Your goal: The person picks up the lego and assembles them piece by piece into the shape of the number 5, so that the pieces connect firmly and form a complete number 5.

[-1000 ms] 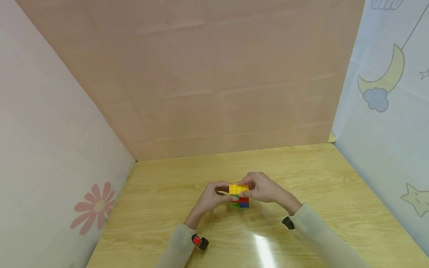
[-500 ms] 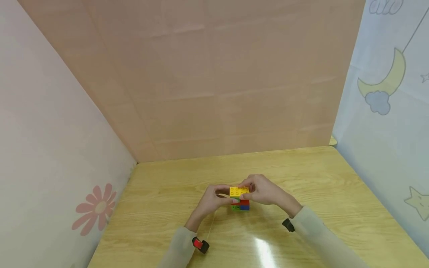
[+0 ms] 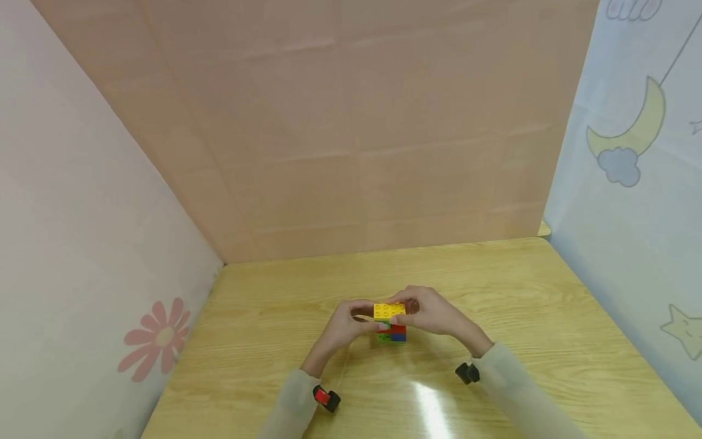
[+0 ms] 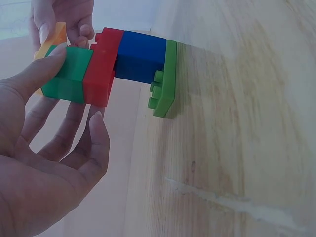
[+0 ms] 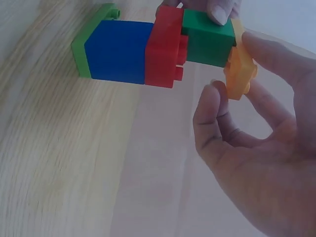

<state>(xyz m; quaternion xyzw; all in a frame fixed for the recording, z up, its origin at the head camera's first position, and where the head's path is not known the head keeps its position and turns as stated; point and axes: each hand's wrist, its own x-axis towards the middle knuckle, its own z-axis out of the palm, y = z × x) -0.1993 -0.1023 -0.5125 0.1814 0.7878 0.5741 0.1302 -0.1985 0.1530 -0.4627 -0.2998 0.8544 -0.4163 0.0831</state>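
A small tower of toy building bricks stands on the table. From the bottom up it has a light green plate (image 4: 170, 79), a blue brick (image 5: 118, 52), a red brick (image 5: 160, 54), a green brick (image 4: 71, 79) and a yellow plate (image 3: 382, 310). Blue sits over the right part of the light green plate, green over the left part of red. My left hand (image 3: 343, 329) pinches the green brick between thumb and fingers. The yellow plate is pinched by my right hand (image 3: 434, 312) at its right end, which overhangs the green brick.
The wooden table (image 3: 274, 317) ends at a pinkish-brown cloth wall (image 3: 351, 152) at the back. Pale printed walls close off both sides. A small black strap with a red patch (image 3: 323, 396) hangs at the left wrist, and a black one (image 3: 467, 373) at the right.
Both hands keep their hold on the bricks with almost no movement. The whole head view shifts slightly.
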